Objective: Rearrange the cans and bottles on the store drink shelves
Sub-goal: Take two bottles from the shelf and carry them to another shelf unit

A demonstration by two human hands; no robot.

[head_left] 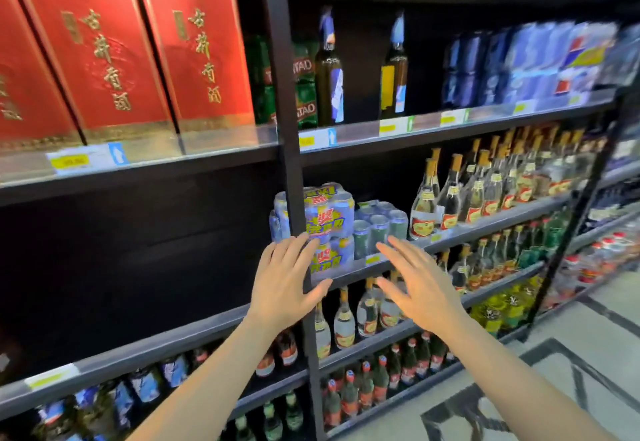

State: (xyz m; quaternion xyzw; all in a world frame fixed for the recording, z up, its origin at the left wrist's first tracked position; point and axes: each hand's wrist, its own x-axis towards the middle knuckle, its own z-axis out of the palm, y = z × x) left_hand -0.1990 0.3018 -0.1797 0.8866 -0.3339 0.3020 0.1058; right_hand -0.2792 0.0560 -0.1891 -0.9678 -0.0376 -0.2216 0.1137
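Both hands are raised at the centre of the frame, in front of the middle shelf. The left hand [284,281] has its fingers straight and spread, palm toward the shelf; its fingertips lie over the lower front of the wrapped can pack [323,229], though contact cannot be confirmed. The right hand [417,283] is likewise spread wide, fingers straight, thumb out to the left, and holds nothing; it hovers just right of the pack, in front of the shelf edge [360,272].

The pack, pale blue with yellow and red lettering, stands two cans high at the left end of that shelf, partly behind the black upright post [289,129]. Just to its right sit loose green cans [379,226], and further right a row of clear bottles with red labels [450,198]. On the shelf above, centre top of the frame, stand two dark bottles [329,70]; red boxes [145,45] fill the upper left. More bottles [367,312] line the shelves below the hands.
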